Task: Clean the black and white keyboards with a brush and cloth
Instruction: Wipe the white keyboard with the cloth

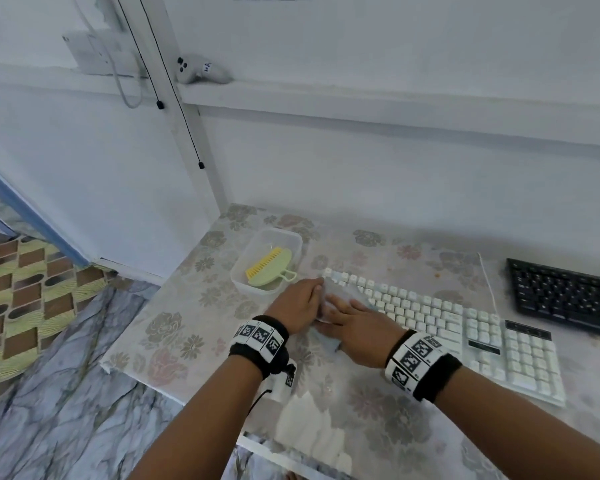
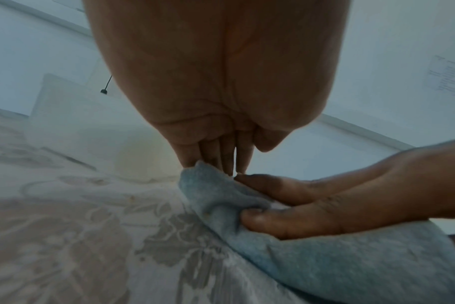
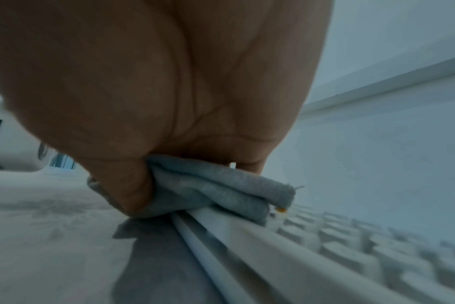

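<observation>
The right hand [image 1: 357, 327] pinches the folded cloth [image 2: 351, 257] on the left end of the white keyboard [image 1: 465, 327]. The left hand [image 1: 297, 301] steadies its edge with fairly straight fingers. The brush [image 1: 271, 268] lies in its tub [image 1: 274, 232], so wiping seems underway. The black keyboard [image 1: 568, 296] likely remains.

Wall [image 1: 395, 46]: plain, pale bluish white, behind the table's far edge.
Ledge [image 1: 361, 102]: white, runs along the wall above the table.
Post [image 1: 191, 140]: white upright, stands at the table's far left corner.
Cords [image 1: 200, 164]: two thin black ones hang beside the post.
Table [image 1: 174, 327]: floral covering, grey and faded pink.
Floor [image 1: 66, 375]: grey-blue marbling, left of the table.
Mat [image 1: 21, 289]: brown and yellow-green blocks, far left.
Light: soft, even, dim; shadows weak.
</observation>
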